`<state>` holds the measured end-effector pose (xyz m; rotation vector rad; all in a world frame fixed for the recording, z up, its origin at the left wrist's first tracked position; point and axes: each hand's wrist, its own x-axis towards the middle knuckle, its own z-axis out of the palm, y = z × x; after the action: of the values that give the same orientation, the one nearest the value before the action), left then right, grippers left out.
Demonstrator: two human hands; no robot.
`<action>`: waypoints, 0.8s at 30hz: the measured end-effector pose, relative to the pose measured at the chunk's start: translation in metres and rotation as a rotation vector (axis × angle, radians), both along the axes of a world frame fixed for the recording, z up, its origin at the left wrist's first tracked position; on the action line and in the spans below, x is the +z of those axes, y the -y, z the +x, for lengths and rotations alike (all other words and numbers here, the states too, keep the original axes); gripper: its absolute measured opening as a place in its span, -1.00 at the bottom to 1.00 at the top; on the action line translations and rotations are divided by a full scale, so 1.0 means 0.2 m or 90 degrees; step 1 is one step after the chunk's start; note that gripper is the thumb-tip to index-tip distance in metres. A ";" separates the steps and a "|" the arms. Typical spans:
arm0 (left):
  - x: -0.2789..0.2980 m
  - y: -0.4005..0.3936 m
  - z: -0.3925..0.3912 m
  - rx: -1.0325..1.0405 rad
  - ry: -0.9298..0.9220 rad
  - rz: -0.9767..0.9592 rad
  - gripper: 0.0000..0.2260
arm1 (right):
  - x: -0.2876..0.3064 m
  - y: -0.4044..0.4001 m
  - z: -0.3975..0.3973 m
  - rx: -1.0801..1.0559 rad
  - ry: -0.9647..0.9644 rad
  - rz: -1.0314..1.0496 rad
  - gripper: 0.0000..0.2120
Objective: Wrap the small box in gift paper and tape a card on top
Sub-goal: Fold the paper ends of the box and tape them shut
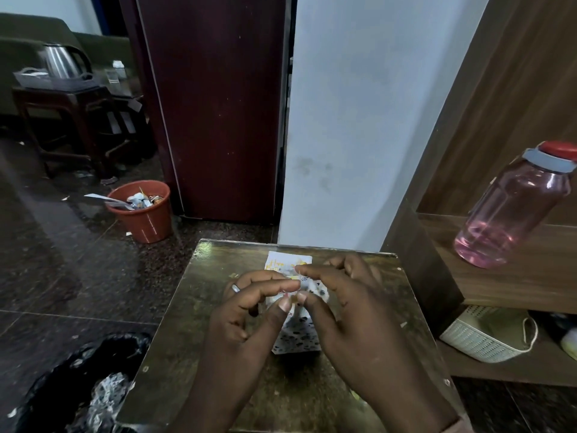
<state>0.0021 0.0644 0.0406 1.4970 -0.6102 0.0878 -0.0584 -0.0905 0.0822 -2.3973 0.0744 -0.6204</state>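
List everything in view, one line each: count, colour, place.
box: one, white with dark spots, table centre, under the hands
card: one, white and yellow, beyond the box
table: one, brown, foreground
bin: one, orange, floor left
kettle: one, steel, far-left stand
bottle: one, pink with red cap, right shelf
basket: one, cream, lower right shelf
bag: one, black, floor lower left
left hand: one, pinching over the box
right hand: one, pinching over the box

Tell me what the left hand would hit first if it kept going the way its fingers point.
Most likely the right hand: the left hand points up-right, and its fingertips already nearly meet the right's above the wrapped box. Depth is unclear.
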 end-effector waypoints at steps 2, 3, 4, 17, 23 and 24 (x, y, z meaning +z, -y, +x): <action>0.00 0.00 0.00 0.000 -0.003 0.001 -0.80 | 0.00 -0.01 0.01 0.006 0.014 0.020 -0.72; 0.01 0.00 0.00 -0.003 -0.010 -0.002 -0.80 | 0.00 -0.01 0.01 0.011 0.021 0.035 -0.73; 0.01 0.00 0.00 -0.007 -0.018 -0.006 -0.80 | 0.00 -0.01 0.01 0.016 0.027 0.043 -0.75; 0.00 -0.01 0.02 -0.016 -0.042 -0.016 -0.83 | 0.01 0.02 0.03 0.053 0.012 0.106 -0.75; 0.02 -0.01 0.01 -0.022 -0.074 -0.022 -0.81 | -0.01 0.00 0.04 0.021 0.021 0.158 -0.84; 0.02 -0.01 0.01 -0.027 -0.078 -0.026 -0.81 | 0.00 0.00 0.03 0.027 0.014 0.145 -0.84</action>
<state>0.0044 0.0663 0.0455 1.4381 -0.5381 -0.0235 -0.0518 -0.0912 0.0815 -2.1669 0.0795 -0.5855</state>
